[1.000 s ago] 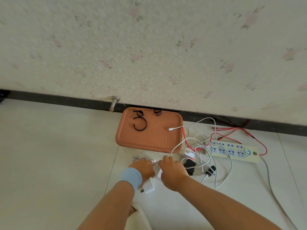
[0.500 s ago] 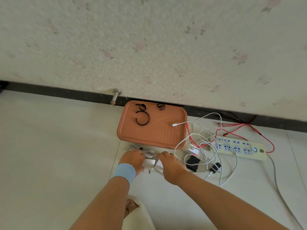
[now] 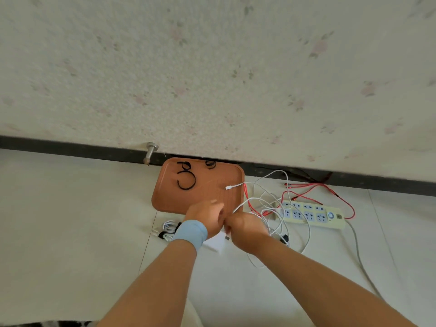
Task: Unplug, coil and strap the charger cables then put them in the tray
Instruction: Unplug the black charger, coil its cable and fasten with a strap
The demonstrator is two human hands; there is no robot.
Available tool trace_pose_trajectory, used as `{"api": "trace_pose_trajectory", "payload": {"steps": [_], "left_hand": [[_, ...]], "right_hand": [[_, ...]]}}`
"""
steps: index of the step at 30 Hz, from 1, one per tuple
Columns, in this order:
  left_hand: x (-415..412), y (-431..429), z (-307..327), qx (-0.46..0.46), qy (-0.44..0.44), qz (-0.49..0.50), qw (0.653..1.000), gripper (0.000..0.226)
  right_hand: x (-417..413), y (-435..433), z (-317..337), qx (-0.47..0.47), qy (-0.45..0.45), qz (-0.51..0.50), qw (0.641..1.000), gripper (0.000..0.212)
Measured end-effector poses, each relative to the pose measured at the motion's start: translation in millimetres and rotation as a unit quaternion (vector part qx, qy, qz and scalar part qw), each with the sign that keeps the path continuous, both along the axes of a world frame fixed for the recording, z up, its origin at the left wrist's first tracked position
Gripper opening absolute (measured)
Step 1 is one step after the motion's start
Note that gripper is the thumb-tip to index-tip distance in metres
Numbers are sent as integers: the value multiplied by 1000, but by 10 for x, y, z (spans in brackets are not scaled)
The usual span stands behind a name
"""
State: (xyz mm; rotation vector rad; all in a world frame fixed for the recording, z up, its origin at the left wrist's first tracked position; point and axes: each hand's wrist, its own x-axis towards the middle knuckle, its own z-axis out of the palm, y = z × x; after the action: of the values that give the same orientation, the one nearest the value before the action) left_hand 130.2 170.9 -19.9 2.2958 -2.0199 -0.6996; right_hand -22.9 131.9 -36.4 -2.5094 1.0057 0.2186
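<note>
Under both hands [image 3: 226, 223], half-hidden charger [image 3: 215, 243]

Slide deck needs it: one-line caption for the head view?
Both hands meet over a white charger beside an orange tray holding black straps.

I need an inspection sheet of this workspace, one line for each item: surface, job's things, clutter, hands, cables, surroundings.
Surface: pale tiled floor, dry as far as seen.
Job's things: orange tray by the wall, holding black straps; one coiled, strapped white cable lies on the floor outside the tray; white charger block under the hands.
Clutter: nothing seen.
Hands: left hand and right hand close together, pinching something small; what exactly is hidden.
Cables: loose white cables and a red cable tangled around the power strip; one white plug end rests in the tray.
Surroundings: flowered wallpaper, dark skirting, metal door stop.
</note>
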Motion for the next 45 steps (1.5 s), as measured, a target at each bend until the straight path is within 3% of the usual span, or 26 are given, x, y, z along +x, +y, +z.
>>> {"api": "trace_pose_trajectory", "payload": {"steps": [4, 8, 11, 15, 19, 22, 24, 27, 29, 32, 34, 36, 38, 40, 42, 45], "left_hand": [[-484, -251, 203, -40, 25, -48, 998, 15], [-923, -448, 73, -92, -10, -165, 982, 36], [-1231, -572, -15, -76, 0, -234, 969, 52], [-1401, -684, -201, 6, -68, -276, 959, 48], [-1263, -748, -372, 55, -82, -234, 967, 42], [-1187, -772, -391, 4, -51, -192, 980, 45], [-1169, -766, -366, -53, -59, -185, 979, 48], [-1194, -732, -356, -127, -51, -222, 965, 22], [-1238, -687, -289, -79, -15, -220, 972, 13], [-1264, -639, -179, 8, -20, -173, 985, 30], [-1281, -622, -104, 30, -59, -196, 978, 40], [-1311, -628, -47, 61, -88, -210, 972, 36], [-1311, -672, -8, 103, -88, -190, 972, 36], [-1286, -705, 81, 152, -66, -165, 972, 33], [-1226, -720, 235, 182, -13, -128, 975, 30], [-1119, -701, 595, 168, 73, -69, 981, 30]], "right_hand": [[-461, -254, 179, -17, -29, -153, 988, 22], [-1010, -512, 112, 30, -28, -357, 933, 28], [-1360, -553, -61, 101, 104, -330, 933, 40], [-1535, -498, -359, 158, 155, -209, 953, 66], [-1458, -434, -571, 150, 186, -148, 960, 49], [-1430, -464, -675, 154, 197, -142, 958, 31], [-1431, -509, -733, 204, 146, -179, 951, 23], [-1426, -598, -663, 289, 49, -243, 925, 23], [-1450, -640, -557, 353, -4, -281, 892, 23], [-1551, -665, -423, 447, -43, -322, 833, 26], [-1607, -662, -343, 493, -72, -344, 796, 27], [-1616, -664, -234, 520, -100, -374, 761, 27], [-1563, -682, -147, 508, -104, -410, 751, 25], [-1478, -676, -28, 441, -60, -432, 785, 25], [-1391, -700, 134, 325, 16, -388, 862, 28], [-1365, -784, 424, 232, 2, -363, 902, 40]]}}
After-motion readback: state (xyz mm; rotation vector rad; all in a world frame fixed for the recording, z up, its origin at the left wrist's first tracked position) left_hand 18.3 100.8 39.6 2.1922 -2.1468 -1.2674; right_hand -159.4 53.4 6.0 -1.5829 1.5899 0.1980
